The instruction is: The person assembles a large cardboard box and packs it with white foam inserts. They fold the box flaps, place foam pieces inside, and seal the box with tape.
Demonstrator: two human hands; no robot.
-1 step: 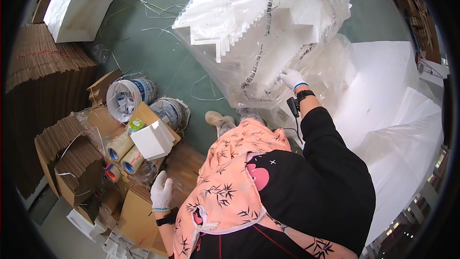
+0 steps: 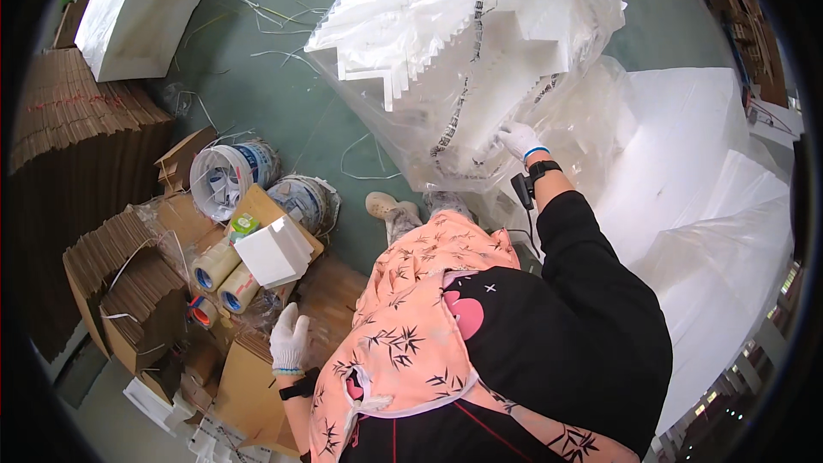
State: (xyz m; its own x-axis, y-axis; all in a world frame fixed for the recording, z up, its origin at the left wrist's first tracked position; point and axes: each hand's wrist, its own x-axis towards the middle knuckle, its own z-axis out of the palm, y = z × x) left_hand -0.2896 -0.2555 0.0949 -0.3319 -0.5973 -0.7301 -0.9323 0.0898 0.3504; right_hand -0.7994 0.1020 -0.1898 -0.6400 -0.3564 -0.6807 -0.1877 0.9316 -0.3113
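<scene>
My right hand (image 2: pixel 520 140), in a white knit glove, is at the near side of a large clear plastic bag (image 2: pixel 411 150). Its fingers are bent onto the film and seem to grip it; the fingertips are partly lost against the white. Inside the bag are stacked white foam pieces (image 2: pixel 514 51) with stepped edges. My left hand (image 2: pixel 290 340), also gloved, hangs beside an open cardboard box on the left. Its fingers are apart and nothing is in them.
Left of me are rolls of tape (image 2: pixel 214 267), a small white foam block (image 2: pixel 276 251), a white bucket (image 2: pixel 221 180) and stacked flat cardboard (image 2: pixel 94 111). A white foam block (image 2: pixel 146 13) stands far left. White sheeting (image 2: pixel 686 163) lies on the right. Loose straps (image 2: pixel 274 17) litter the floor.
</scene>
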